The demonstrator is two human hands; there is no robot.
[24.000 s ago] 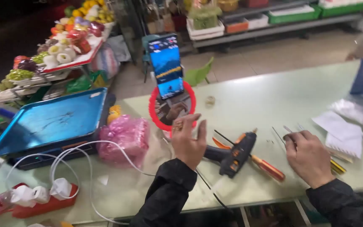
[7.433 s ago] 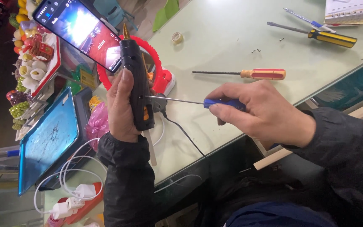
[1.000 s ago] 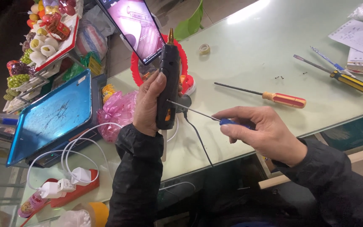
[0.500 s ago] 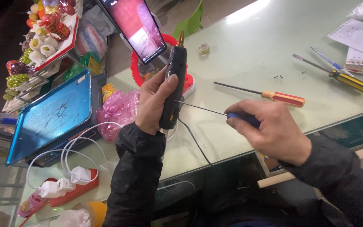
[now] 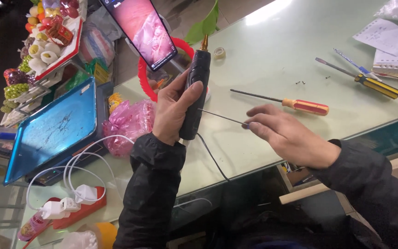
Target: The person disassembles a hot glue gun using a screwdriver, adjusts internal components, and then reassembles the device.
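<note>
Holding a black glue gun (image 5: 194, 97) upright over the bench (image 5: 263, 60), the left hand (image 5: 173, 108) is wrapping tight around it. The right hand (image 5: 286, 136) is pinching a thin screwdriver (image 5: 222, 117), its tip touching the gun's side.

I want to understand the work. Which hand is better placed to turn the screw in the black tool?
The right hand: it holds the thin screwdriver, whose tip meets the black glue gun. The left hand is wrapped around the gun, steadying it.
</note>
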